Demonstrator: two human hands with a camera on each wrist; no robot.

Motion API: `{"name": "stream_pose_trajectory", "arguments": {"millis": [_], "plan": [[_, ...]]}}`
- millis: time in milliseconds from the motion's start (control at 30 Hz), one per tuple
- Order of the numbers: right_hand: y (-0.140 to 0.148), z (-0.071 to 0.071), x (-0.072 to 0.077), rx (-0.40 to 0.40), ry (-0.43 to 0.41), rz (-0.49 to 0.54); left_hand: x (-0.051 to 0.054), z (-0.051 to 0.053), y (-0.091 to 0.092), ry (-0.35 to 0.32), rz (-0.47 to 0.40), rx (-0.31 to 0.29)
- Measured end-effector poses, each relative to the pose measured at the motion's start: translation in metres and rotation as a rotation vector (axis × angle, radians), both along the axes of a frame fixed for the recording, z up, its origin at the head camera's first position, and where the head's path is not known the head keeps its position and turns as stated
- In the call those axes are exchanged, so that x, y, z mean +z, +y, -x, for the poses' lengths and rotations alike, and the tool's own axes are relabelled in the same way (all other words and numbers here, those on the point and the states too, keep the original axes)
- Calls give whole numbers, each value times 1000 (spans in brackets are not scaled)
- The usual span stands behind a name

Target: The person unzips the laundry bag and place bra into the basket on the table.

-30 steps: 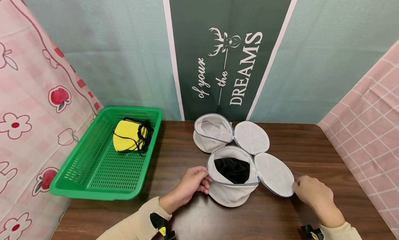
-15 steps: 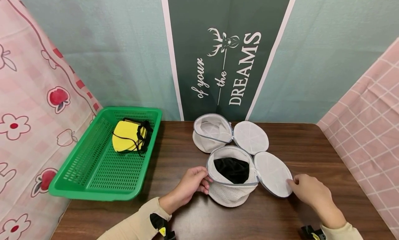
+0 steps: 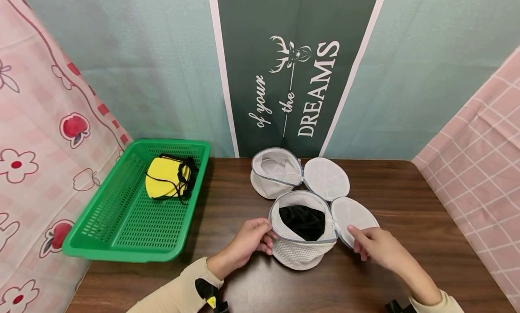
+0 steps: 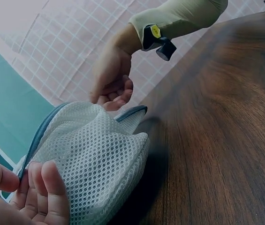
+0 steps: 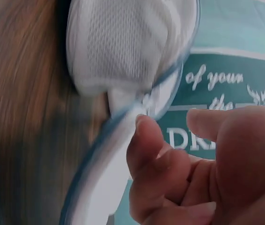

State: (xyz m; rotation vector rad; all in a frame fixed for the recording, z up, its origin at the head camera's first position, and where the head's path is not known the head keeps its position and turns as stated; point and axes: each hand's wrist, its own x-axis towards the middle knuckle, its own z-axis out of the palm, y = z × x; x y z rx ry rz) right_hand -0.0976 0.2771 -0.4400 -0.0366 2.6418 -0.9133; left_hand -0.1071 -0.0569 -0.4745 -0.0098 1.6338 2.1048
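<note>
A white mesh laundry bag (image 3: 299,255) with a grey zip rim stands unzipped on the table, a black cloth (image 3: 302,221) inside. My left hand (image 3: 248,243) pinches its rim on the left side; in the left wrist view the thumb and fingers meet at the zip edge. The bag's round lid (image 3: 351,210) lies folded out to the right, still joined at the zip. Over the lid's near part hovers my right hand (image 3: 383,249). In the right wrist view its thumb (image 5: 205,123) and forefinger are apart, the other fingers loosely bent, holding nothing.
Behind stands a second mesh bag (image 3: 268,186), its lid (image 3: 326,178) folded out to the right. A green basket (image 3: 122,249) on the left holds a yellow piece (image 3: 162,179) with black cords. Fabric hangs along the table's back and sides.
My right hand has let go of the lid's outer edge and moved left, over the lid towards the zip joint. The left hand keeps its place on the rim.
</note>
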Motion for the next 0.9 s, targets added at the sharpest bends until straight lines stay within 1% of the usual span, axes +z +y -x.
{"name": "stream_pose_trajectory", "arguments": {"millis": [133,267,367,467,533,633,767,900], "plan": [[-18,-3,2,-14,-19,-10,0,-1,0,-2,-2,-24],[-31,-5,0,-25,-18,-12,0,-2,0,-4,3,-48],[-37,-6,-3,-3,-13,-4,0,-2,-1,-7,10,-64],[-40,-7,-6,44,11,-1,0,-3,-1,-12,18,-77],[-41,-7,-7,79,44,7,0,-3,-1,-13,23,-82],[-40,-6,-10,115,81,42,0,-3,-2,-10,25,-85],[-39,-6,-12,137,118,96,2,-4,-1,-1,23,-95],[-40,-7,-12,128,164,93,6,-4,-2,10,13,-111]]}}
